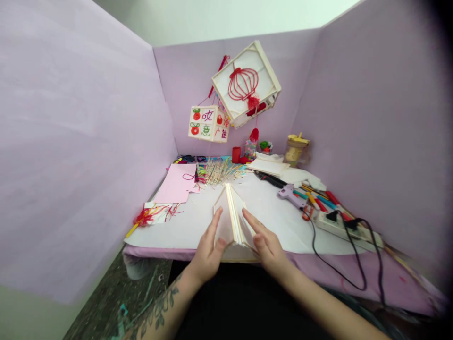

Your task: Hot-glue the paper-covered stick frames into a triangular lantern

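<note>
In the head view, two white panels framed with thin wooden sticks (231, 217) lean together like a tent at the table's front edge, their stick edges meeting along the top. My left hand (208, 248) holds the left panel from outside, fingers straight along its face and thumb by its near edge. On the other side, my right hand (267, 243) holds the right panel the same way. The panels' inner sides are hidden from me.
A glue gun (292, 194), markers (320, 203) and a power strip (348, 229) with black cords lie right. Thin sticks (219, 171) are heaped behind, with pink paper (178, 184) and red threads (146, 215) left. A box lantern with a red design (244, 85) hangs above.
</note>
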### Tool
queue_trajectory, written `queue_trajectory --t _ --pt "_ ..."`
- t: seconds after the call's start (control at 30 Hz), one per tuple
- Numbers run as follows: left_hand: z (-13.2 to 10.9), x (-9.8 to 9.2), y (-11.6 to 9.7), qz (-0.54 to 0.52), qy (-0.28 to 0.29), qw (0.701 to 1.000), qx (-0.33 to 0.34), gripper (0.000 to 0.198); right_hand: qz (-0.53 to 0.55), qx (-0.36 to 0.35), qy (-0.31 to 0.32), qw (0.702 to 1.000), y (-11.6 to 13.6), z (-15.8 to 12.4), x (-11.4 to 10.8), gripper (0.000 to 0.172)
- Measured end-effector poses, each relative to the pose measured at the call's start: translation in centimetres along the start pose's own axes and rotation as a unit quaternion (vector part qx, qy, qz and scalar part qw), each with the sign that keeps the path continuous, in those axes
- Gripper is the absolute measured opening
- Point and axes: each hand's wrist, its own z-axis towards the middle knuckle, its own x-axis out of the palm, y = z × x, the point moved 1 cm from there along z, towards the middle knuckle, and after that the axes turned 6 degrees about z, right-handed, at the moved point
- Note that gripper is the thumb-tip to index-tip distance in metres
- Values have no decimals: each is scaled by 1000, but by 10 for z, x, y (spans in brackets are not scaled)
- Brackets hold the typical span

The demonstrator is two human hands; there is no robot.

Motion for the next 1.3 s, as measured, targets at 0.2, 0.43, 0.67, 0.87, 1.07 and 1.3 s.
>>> queue_trajectory --t 0.2,0.43,0.67,0.87,1.07,1.3 --pt "31 8 1 -54 38 994 -85 68 77 106 3 991 -2 26 9 63" --pt "36 11 -8 -41 28 993 -105 68 86 114 -11 990 0 26 15 54" --pt "36 12 -2 -34 20 995 -91 60 71 89 -15 993 -6 24 18 48" --pt "34 13 0 -52 9 995 -86 55 54 78 -11 995 -8 23 20 47" --pt "35 13 -1 -49 17 994 -92 59 51 79 -16 995 -9 23 21 47" --pt "35 15 -1 -51 10 995 -87 57 47 79 -14 996 -9 23 21 47"
